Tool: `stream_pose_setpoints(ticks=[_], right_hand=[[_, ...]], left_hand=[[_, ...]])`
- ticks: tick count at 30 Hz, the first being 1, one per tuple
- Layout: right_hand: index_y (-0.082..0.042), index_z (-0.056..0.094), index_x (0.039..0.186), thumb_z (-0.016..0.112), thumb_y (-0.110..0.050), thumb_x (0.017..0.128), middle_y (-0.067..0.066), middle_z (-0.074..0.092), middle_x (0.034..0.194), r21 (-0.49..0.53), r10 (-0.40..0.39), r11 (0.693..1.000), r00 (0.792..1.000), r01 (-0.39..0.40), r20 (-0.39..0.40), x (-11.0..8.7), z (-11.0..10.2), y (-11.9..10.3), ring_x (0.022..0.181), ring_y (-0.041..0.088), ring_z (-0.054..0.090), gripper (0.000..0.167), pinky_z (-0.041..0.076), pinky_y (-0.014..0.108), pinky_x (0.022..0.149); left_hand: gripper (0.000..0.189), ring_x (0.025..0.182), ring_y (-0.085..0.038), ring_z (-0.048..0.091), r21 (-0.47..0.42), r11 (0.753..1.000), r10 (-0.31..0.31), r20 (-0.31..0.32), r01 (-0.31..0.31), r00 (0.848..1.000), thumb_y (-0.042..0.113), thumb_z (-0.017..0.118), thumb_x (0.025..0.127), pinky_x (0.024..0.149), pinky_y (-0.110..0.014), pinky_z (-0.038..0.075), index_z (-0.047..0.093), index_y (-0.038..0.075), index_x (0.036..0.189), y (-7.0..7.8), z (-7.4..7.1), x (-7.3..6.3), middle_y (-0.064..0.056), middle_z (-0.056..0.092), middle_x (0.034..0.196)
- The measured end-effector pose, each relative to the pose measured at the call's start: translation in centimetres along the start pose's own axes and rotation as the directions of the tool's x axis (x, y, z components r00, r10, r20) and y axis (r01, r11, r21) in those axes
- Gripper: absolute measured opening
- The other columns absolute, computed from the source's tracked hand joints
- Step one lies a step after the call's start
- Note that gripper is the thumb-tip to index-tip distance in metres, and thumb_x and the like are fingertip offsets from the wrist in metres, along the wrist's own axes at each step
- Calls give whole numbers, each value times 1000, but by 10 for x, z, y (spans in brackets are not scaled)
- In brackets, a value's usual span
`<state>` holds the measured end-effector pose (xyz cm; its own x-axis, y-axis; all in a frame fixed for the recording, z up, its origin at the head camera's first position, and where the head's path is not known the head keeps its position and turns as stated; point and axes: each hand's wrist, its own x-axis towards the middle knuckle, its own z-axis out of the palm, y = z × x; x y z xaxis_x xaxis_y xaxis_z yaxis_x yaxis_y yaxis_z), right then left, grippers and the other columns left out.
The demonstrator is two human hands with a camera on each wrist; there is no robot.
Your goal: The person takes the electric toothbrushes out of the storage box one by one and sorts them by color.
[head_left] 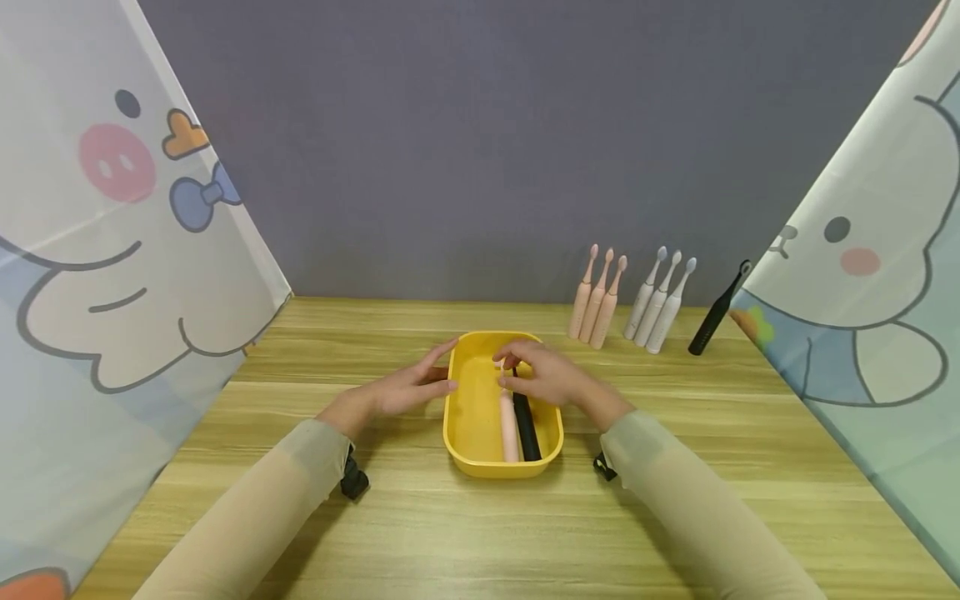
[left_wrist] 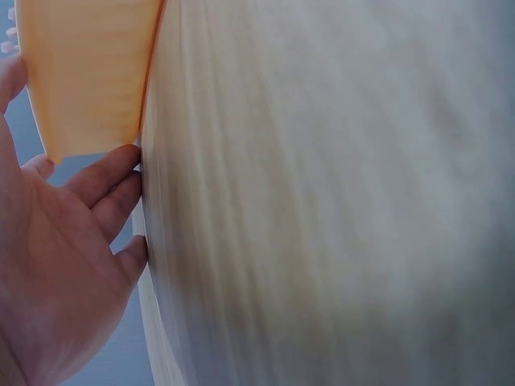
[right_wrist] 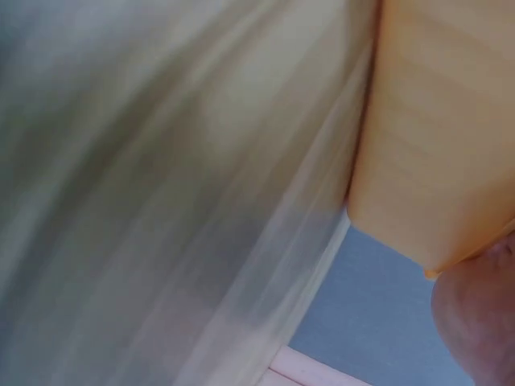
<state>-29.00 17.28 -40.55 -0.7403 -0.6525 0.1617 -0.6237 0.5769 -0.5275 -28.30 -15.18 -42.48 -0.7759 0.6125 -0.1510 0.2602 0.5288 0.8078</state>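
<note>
In the head view a yellow plastic tub (head_left: 470,417) stands on the table between both hands. Inside it, a pink electric toothbrush (head_left: 509,429) lies beside a black electric toothbrush (head_left: 528,433), heads toward the far end. My right hand (head_left: 546,373) reaches over the tub's right rim, its thumb and fingers pinching the pink toothbrush near its head; the hand covers part of both necks. At the left side, my left hand (head_left: 401,389) rests against the tub with fairly straight fingers, thumb at the rim. The left wrist view shows its lower fingers (left_wrist: 113,181) close to the tabletop.
Toward the back right stand several upright electric toothbrushes: three pink ones (head_left: 595,307), three white ones (head_left: 658,308) and a single black one (head_left: 716,317). A grey panel (head_left: 480,150) rises behind the wooden table (head_left: 480,542). Printed cartoon cloths hang on both sides.
</note>
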Motion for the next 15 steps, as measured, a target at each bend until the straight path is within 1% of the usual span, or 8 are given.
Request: stream_pose_setpoints(ticks=[4, 9, 15], right_hand=[[-10, 69, 139, 70, -34, 108, 8, 75, 123, -105, -12, 994, 1000, 13, 17, 0, -1, -1, 119, 29, 67, 39, 53, 55, 111], [-12, 70, 139, 70, -36, 107, 3, 76, 118, -165, 15, 986, 999, -8, 45, 1, 0, -3, 123, 28, 65, 40, 45, 58, 120], [-15, 71, 139, 67, -42, 108, -3, 74, 112, -228, 27, 974, 996, -7, 87, 1, 0, -7, 124, 29, 63, 41, 40, 61, 124]], left_hand=[[86, 161, -40, 42, 11, 1000, 21, 3, -21, 1000, 57, 56, 112, 131, -66, 34, -1, 45, 176, -1, 0, 0, -20, 42, 174], [86, 161, -41, 42, 5, 1000, 20, 5, -20, 1000, 55, 56, 113, 131, -67, 33, -1, 44, 176, -1, -1, -1, -20, 42, 174], [86, 161, -41, 42, 10, 1000, 21, 8, -21, 1000, 55, 55, 113, 131, -67, 34, -2, 45, 176, -1, -1, -1, -20, 41, 174]])
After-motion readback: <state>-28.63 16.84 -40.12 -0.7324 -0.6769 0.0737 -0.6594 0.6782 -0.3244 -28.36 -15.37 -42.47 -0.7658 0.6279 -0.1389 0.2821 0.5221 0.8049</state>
